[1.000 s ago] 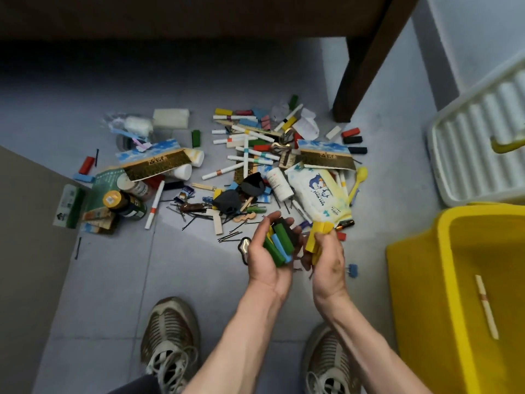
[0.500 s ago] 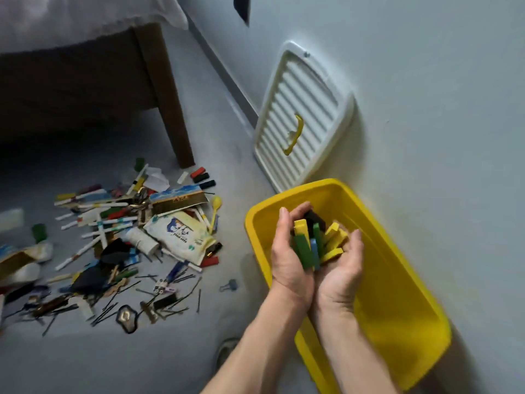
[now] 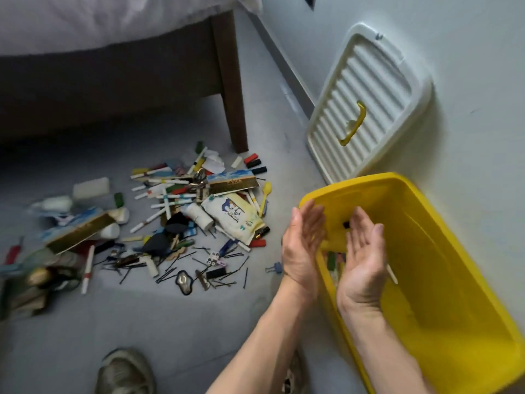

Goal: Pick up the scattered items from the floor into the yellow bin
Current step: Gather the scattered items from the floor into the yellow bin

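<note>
Both bare arms are reaching forward; the left hand [image 3: 302, 245] and right hand [image 3: 362, 257] are facing, fingers spread, seemingly empty.

We see a white lid [image 3: 366, 106] with ridges leaning on the pale wall [image 3: 454, 38]. It has a yellow handle [image 3: 353, 124] in the middle. A bed [image 3: 113, 61] fills the top left, with a white sheet [image 3: 85, 18] hanging over its dark frame. One brown bed leg [image 3: 231, 83] stands on the grey floor [image 3: 170, 322]. At the bottom we see two worn shoes [image 3: 125, 371].
</note>
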